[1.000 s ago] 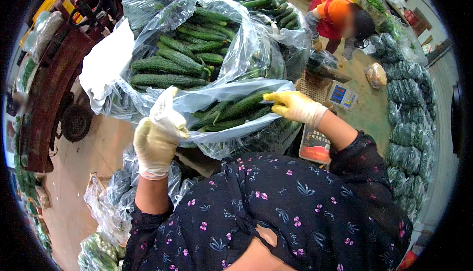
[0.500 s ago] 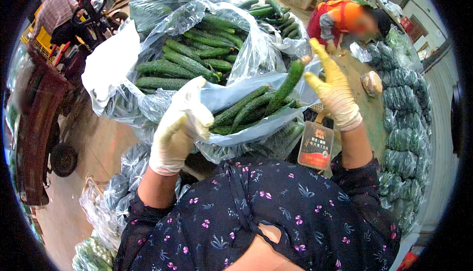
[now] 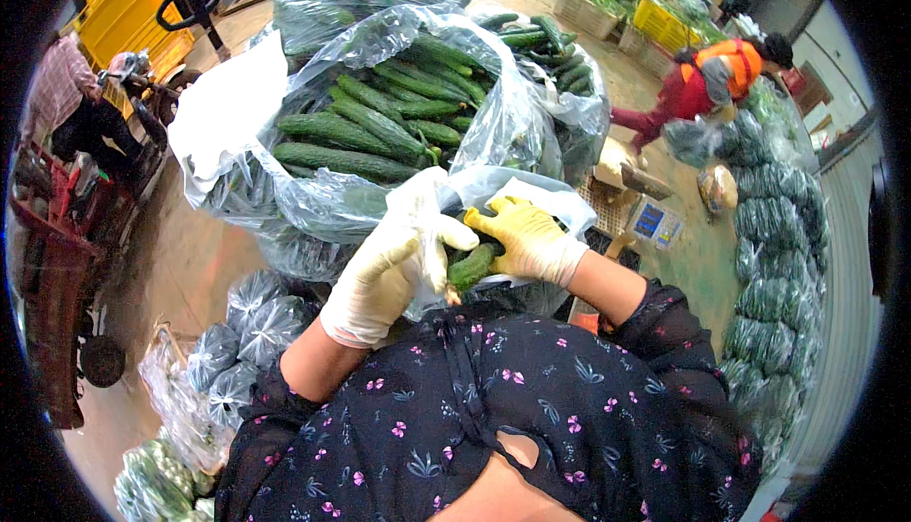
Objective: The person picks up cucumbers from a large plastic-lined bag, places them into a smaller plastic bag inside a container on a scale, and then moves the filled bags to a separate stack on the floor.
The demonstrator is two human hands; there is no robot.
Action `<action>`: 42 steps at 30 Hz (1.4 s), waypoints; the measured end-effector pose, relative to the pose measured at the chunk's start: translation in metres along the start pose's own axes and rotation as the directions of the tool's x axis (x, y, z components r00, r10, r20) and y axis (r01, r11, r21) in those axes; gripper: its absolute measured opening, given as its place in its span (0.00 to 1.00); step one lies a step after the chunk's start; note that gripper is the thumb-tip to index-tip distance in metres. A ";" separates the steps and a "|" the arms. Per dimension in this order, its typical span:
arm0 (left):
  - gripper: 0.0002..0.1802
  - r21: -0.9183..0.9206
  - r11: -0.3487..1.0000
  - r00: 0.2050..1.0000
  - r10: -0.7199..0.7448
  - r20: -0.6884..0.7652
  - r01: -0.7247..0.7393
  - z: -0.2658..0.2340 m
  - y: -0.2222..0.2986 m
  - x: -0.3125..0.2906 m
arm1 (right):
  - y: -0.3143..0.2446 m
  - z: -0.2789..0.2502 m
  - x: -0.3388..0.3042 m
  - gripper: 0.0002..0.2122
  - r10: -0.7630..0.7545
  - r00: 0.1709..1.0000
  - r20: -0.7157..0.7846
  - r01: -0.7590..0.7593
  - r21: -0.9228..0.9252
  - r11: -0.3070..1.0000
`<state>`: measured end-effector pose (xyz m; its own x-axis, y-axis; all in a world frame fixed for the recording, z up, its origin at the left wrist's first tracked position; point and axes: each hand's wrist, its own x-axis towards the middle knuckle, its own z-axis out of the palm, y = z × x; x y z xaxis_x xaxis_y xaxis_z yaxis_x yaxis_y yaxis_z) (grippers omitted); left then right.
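Fingers [image 3: 446, 237] of the left hand [image 3: 384, 280] were clamped on the clear bag [image 3: 531, 190]; a cucumber [image 3: 472, 266] lay between both hands. Its long axis ran slantwise; the right hand [image 3: 529, 240], fingers curled onto it, sat nearer.

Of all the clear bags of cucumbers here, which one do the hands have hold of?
The small bag at the person's chest, pinched by the left hand and right hand; the large open bag behind it lies untouched.
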<state>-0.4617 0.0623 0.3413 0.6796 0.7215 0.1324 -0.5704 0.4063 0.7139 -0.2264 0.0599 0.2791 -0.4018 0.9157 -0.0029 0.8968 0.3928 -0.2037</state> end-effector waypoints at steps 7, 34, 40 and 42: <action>0.44 0.066 0.995 0.982 0.084 -0.169 -0.073 -0.025 0.013 -0.008 | 0.028 -0.026 0.012 0.14 -0.109 0.982 -0.154 0.094 -0.099 0.991; 0.60 0.108 0.980 0.978 -0.148 -0.150 0.165 -0.030 0.012 -0.022 | 0.053 0.021 0.251 0.33 0.086 0.988 0.129 -0.032 -0.371 0.928; 0.57 0.091 0.987 0.983 -0.120 -0.138 0.134 -0.033 0.011 -0.026 | 0.047 0.011 0.265 0.32 0.164 0.968 0.190 -0.080 -0.387 0.919; 0.53 0.057 0.989 0.986 -0.130 -0.100 0.136 -0.036 0.012 -0.028 | 0.051 0.001 0.267 0.23 0.183 0.966 0.183 -0.124 -0.295 0.948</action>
<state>-0.5038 0.0674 0.3216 0.6983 0.7152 -0.0310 -0.4451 0.4678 0.7636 -0.2881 0.3245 0.2674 -0.2578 0.9409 -0.2197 0.9541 0.2838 0.0959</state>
